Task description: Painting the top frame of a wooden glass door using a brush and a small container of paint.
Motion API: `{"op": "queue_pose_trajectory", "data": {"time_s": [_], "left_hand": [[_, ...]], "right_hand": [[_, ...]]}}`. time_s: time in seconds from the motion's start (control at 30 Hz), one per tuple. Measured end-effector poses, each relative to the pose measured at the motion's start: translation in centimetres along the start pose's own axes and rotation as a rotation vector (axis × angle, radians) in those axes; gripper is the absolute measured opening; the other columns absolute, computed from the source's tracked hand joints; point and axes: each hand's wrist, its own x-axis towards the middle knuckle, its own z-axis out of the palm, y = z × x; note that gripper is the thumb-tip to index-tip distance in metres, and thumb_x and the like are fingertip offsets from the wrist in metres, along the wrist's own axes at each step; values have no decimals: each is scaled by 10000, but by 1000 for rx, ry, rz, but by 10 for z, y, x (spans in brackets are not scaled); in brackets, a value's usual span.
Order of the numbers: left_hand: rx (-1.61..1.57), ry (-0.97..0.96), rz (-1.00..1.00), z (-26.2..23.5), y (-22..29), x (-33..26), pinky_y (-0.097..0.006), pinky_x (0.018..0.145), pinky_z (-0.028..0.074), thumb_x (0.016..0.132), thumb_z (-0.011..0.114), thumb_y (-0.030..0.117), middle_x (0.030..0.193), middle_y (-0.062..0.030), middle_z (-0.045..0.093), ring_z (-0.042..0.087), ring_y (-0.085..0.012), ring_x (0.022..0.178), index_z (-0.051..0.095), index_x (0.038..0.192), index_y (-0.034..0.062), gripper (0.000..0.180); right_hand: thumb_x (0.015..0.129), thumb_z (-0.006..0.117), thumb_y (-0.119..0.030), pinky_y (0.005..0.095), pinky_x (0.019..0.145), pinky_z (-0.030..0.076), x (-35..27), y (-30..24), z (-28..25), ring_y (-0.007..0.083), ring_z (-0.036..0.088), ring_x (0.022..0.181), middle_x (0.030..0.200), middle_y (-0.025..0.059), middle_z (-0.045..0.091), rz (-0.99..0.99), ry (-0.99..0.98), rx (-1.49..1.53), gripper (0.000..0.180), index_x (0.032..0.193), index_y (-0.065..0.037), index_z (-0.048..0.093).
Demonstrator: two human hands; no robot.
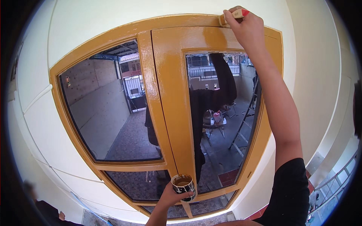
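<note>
My right hand (249, 32) is raised to the top of the ochre-yellow wooden door frame (177, 22). Its fingers grip a paintbrush (238, 14) with a pale, red-tipped handle, and the bristles touch the frame's top rail. Just below the brush, the door (172, 94) carries a darker, browner patch of paint. Lower down, in front of the door, my left hand (171, 196) is wrapped round a paint-spattered cup (184, 194). Brownish-yellow paint shows inside the cup, which stands roughly upright.
Dark glass panes (100, 101) fill the door and side panel, reflecting a yard, a ladder and my dark outline. Cream wall (124, 9) borders the frame. Another person (51, 213) is at the lower left, beside a blue pole (90, 207). A metal ladder (335, 177) is at the right.
</note>
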Motion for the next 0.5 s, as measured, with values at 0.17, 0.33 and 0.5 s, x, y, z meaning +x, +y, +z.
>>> {"op": "queue_pose_trajectory", "data": {"time_s": [0.17,0.33,0.5], "left_hand": [[4,-7,30,-2,-4,0,-351,901,468,585,876,276,1108,-139,597,583,-223,1046,473,1199,-25,794],[16,-5,9,-1,5,-2,-350,901,467,593,871,276,1102,-139,600,583,-227,1049,477,1197,-25,781],[21,-15,2,-5,0,0,-351,903,468,594,869,282,1108,-143,596,583,-231,1051,468,1206,-28,795]], "right_hand": [[823,623,-367,344,553,500,6,-4,-4,290,615,536,562,134,608,94,-17,71,357,737,-23,671],[808,635,-405,295,584,507,1,17,-10,196,656,573,613,58,666,289,-36,343,350,826,-64,714],[819,622,-403,283,605,510,-11,61,-25,174,662,595,611,47,668,303,-54,108,351,834,-65,714]]}}
